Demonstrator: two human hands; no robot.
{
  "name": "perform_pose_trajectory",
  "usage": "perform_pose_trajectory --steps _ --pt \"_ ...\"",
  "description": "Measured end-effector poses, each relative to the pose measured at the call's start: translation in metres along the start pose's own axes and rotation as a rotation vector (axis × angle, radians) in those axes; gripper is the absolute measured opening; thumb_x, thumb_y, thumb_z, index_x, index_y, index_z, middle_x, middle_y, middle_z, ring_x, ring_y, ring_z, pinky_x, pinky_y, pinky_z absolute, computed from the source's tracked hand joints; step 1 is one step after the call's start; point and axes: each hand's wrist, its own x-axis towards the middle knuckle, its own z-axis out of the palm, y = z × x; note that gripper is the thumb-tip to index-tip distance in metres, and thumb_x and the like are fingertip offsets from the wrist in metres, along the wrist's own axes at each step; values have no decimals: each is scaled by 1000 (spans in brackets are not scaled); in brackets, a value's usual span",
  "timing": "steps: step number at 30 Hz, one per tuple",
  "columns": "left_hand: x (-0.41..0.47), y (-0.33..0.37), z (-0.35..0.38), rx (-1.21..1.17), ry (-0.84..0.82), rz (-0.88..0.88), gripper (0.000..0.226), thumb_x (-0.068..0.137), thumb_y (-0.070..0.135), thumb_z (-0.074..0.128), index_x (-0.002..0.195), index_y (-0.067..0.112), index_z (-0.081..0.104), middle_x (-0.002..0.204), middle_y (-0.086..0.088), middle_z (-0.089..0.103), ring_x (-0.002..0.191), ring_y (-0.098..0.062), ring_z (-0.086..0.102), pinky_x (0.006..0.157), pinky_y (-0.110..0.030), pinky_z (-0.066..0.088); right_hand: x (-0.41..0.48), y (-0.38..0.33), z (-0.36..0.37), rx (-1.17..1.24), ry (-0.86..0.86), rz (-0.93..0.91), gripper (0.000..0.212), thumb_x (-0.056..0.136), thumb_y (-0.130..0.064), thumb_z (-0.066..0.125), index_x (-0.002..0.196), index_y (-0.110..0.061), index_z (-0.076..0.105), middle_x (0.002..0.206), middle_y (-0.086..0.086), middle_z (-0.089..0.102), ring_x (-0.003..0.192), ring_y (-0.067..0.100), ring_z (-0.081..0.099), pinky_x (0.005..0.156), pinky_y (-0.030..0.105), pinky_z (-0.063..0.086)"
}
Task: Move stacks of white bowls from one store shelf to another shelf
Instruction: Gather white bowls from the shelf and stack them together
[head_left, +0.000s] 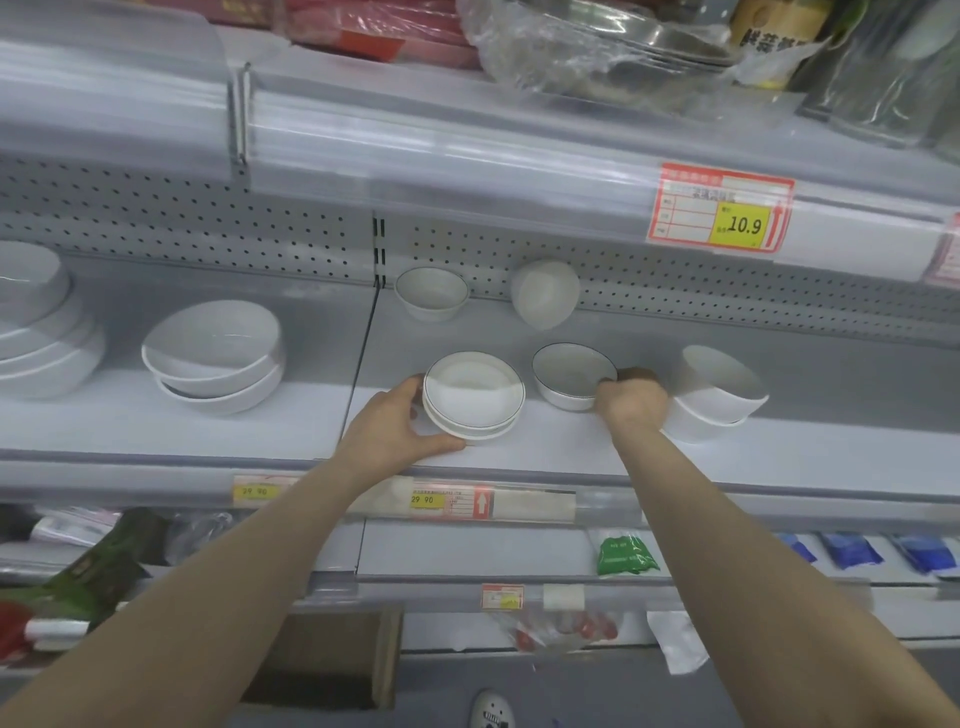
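**Both hands on bowls, middle shelf**

Head view, looking at the grey middle shelf (519, 447). Both bare forearms reach up and in from below.

Left hand (395, 421): I see it wrapped round the left side of the shallow bowl stack (472, 395). The fingers curl behind the far-left rim and the thumb lies along the stack's front lower edge. The stack sits on the shelf near the front lip, just right of the shelf divider. The bowls are white with a thin dark rim line.

Right hand (631, 402): curled, back of the hand towards me. A fingertip hooks over the right rim of the dark-rimmed bowl (571, 374), so I read it as pinching that rim. I can't make out the rest of the fingers. This single bowl stands just right of the shallow stack, a small gap between them.

Just beside the right hand, on its far side, is the deep bowl stack (711, 395). It is plain white, with the top bowl tilted. The hand overlaps its left edge, and I can't tell whether they touch.

At the back, against the pegboard, are a small upright bowl (431, 293) and a tipped bowl (545, 293) lying on its side. Left of the divider are a large bowl pair (215, 353) and plates (36, 322) at the frame edge.

A price tag (722, 213) on the shelf above reads 10.9.
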Motion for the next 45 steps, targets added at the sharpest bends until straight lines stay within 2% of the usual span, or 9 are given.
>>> perform_pose_trajectory --steps 5,9,16,25,28,32,37,41,45 --pt "1 -2 0 3 6 12 84 67 56 84 137 31 45 97 27 50 100 -10 53 78 -28 41 -15 -21 -9 194 40 -127 15 83 -12 53 85 -12 67 79 10 68 74 30 62 63 30 49" --pt "1 -4 1 2 4 7 85 66 58 83 136 31 45 105 19 54 101 -10 54 79 -29 43 -36 -46 -20 368 -169 -213 30 86 -8 53 104 -29 65 71 3 66 53 6 60 45 8 41" --pt "0 -2 1 -13 -4 19 88 67 56 84 140 28 44 107 18 55 101 -10 53 79 -27 41 -62 -58 -12 160 -378 -376 35 85 -8 55 110 -28 70 81 -2 68 59 8 64 49 8 41" --pt "1 -4 1 -24 2 22 88 67 55 84 140 27 45 107 16 56 102 -11 55 82 -28 44 -63 -53 -2 93 -412 -427 36 87 -8 53 111 -26 71 68 -13 62 61 4 62 47 3 38" --pt "1 -6 1 -18 2 14 88 66 57 84 139 28 45 106 16 56 101 -10 54 81 -27 43 -61 -53 -2 43 -406 -437 32 89 -14 54 114 -28 68 72 -10 64 66 4 63 57 9 43" --pt "1 -4 1 -26 1 18 86 66 55 85 138 28 46 104 17 56 100 -11 55 80 -26 42 -57 -51 8 -147 -352 -426 24 87 -29 51 97 -13 65 80 6 69 93 28 63 81 32 50" --pt "3 -3 -4 -23 -20 8 84 67 50 86 137 26 48 103 16 56 98 -10 55 82 -26 44 -58 -50 14 -147 -405 -414 26 90 -30 47 75 -10 55 88 13 69 87 31 61 72 33 48" --pt "1 -6 -13 0 -3 6 81 64 47 89 132 21 54 104 13 59 99 -12 56 84 -27 44 -60 -57 20 -127 -422 -448 27 91 -29 47 75 -9 55 91 15 69 80 29 56 67 31 43" --pt "-6 -18 -28 91 45 49 87 53 70 76 123 21 61 114 3 68 109 -20 59 91 -31 46 -66 -68 32 -114 -469 -488 28 93 -29 48 78 -8 59 91 13 70 91 31 61 71 31 45"
